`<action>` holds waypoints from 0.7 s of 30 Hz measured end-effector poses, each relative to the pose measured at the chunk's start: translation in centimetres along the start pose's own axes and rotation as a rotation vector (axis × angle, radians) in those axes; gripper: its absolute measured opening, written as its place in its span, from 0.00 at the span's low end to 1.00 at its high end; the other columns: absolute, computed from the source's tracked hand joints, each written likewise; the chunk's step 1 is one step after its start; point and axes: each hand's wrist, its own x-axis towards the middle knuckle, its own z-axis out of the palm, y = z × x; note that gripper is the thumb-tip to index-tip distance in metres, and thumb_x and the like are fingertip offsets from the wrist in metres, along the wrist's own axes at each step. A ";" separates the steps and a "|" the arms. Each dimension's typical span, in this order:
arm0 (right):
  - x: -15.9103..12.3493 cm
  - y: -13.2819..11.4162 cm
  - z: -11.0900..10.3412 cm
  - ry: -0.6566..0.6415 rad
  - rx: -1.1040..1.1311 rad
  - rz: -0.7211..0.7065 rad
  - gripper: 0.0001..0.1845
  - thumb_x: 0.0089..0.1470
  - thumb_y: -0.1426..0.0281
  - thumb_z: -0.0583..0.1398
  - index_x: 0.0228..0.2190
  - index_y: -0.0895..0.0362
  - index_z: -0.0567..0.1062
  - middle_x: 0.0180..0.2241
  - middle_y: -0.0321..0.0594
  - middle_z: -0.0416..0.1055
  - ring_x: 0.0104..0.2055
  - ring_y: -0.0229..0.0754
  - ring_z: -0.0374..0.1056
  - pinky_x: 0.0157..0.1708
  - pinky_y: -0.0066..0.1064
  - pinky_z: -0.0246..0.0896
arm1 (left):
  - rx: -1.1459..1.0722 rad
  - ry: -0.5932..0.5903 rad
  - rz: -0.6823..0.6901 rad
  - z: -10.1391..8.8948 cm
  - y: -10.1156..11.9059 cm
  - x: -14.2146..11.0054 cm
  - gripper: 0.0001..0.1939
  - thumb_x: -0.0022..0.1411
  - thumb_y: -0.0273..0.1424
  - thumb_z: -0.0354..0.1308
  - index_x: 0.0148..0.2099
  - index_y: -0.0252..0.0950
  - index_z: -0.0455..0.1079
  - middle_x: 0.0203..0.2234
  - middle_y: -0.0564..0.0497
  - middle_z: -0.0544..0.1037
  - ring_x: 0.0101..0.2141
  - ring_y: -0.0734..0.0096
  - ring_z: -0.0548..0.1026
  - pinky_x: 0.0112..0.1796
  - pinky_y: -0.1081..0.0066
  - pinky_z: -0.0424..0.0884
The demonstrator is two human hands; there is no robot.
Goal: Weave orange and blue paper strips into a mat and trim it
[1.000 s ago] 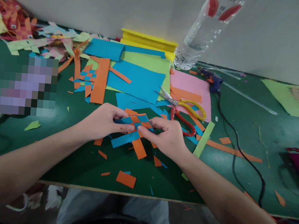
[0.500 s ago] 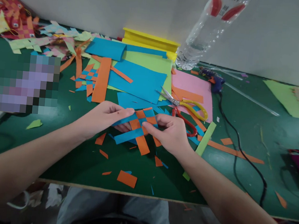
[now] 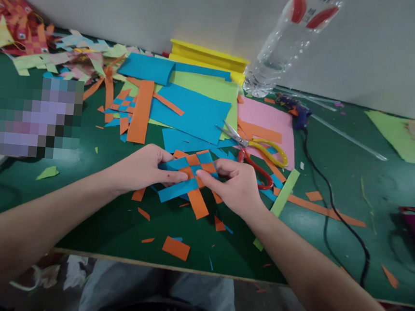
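Note:
Between my hands, a little above the table, is a woven paper piece (image 3: 193,160) of blue and orange strips in a checker pattern. My left hand (image 3: 151,170) pinches its left side, thumb on top and fingers hidden beneath. On the right side my right hand (image 3: 236,182) grips it, with the thumb pressed near the middle of the weave. One blue and one orange loose strip end stick out towards me. Just beyond my right hand lie scissors (image 3: 245,143) with a yellow and a red handle, blades apart.
Blue paper sheets (image 3: 193,110), a pink sheet (image 3: 267,112) and an orange strip (image 3: 140,113) lie beyond my hands. A water bottle (image 3: 274,59) stands at the wall. A glue gun (image 3: 300,116) with a black cord is at right. Paper scraps (image 3: 176,248) dot the green table.
My left thumb lifted to the top left of the weave half a second ago and is now back down near its middle. The right hand keeps its grip throughout.

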 end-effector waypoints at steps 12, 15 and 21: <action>0.0 0.5 -0.2 -0.062 0.000 0.095 0.20 0.53 0.61 0.64 0.17 0.56 0.66 0.17 0.29 0.55 0.22 0.31 0.48 0.21 0.28 0.45 | 0.046 -0.027 0.054 -0.1 -0.1 0.0 0.13 0.54 0.40 0.69 0.25 0.37 0.78 0.21 0.54 0.78 0.24 0.77 0.73 0.25 0.80 0.69; 0.0 0.5 -0.2 -0.094 0.033 0.114 0.18 0.52 0.60 0.65 0.18 0.56 0.72 0.18 0.32 0.65 0.22 0.31 0.56 0.22 0.27 0.50 | 0.081 -0.036 0.086 -0.1 0.0 0.0 0.14 0.52 0.41 0.70 0.25 0.36 0.76 0.20 0.54 0.76 0.24 0.77 0.72 0.26 0.79 0.69; 0.1 0.3 -0.3 -0.093 0.047 0.127 0.21 0.51 0.56 0.67 0.17 0.56 0.71 0.17 0.31 0.65 0.20 0.32 0.58 0.19 0.26 0.51 | 0.155 -0.007 0.118 -0.1 0.1 -0.2 0.19 0.53 0.44 0.68 0.22 0.34 0.73 0.18 0.55 0.70 0.21 0.78 0.64 0.22 0.77 0.60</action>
